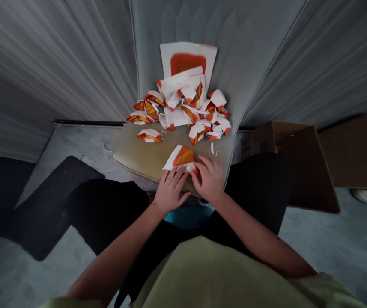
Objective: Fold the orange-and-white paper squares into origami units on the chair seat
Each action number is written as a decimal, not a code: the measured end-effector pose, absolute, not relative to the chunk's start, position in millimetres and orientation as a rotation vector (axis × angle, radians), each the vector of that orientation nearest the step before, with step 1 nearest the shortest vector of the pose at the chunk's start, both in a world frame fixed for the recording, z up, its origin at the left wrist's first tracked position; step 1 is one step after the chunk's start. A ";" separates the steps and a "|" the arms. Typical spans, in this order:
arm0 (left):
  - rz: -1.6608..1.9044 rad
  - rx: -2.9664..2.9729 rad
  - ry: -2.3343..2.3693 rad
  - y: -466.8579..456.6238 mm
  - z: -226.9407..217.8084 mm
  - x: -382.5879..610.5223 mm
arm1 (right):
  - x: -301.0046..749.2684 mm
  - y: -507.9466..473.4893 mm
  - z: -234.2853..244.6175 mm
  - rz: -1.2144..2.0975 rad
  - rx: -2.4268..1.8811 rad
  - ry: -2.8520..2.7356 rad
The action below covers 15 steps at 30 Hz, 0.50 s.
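A partly folded white and orange paper (180, 157) lies on the near part of a tan chair seat (138, 154). My left hand (169, 189) rests flat on the paper's near left edge, fingers stretched out. My right hand (209, 179) presses fingertips on the paper's near right corner, fingers spread. Beyond them lies a heap of several folded white and orange paper pieces (186, 112). Behind the heap, flat sheets with an orange patch (188, 62) lean against the chair back.
An open cardboard box (299, 158) stands on the floor to the right of the seat. A dark mat (48, 201) lies on the floor at left. Grey curtain folds (58, 64) hang behind. My knees in black flank the seat.
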<state>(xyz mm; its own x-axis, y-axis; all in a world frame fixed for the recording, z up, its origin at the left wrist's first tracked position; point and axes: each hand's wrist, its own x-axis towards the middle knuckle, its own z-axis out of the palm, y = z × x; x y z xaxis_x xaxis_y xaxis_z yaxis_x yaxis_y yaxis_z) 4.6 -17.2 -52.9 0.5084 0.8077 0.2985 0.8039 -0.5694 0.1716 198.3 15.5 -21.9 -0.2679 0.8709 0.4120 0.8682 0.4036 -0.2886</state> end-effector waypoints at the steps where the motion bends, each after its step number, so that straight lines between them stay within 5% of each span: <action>1: 0.560 2.703 1.480 -17.5 -55.9 5.5 | 198.4 8.4 -23.7 -0.008 -1.424 -2.218; 15: 0.522 2.700 1.517 -14.2 -66.1 9.7 | 200.2 -24.7 -49.5 0.102 -1.584 -2.440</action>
<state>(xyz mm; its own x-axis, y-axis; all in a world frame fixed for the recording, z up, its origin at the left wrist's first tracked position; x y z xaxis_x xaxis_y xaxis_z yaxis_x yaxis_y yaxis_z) 9.7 -14.2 -66.1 0.4780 0.8308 0.2852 0.8304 -0.5332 0.1616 200.2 -24.7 -49.5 -0.3895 0.9081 0.1540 0.8921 0.4135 -0.1822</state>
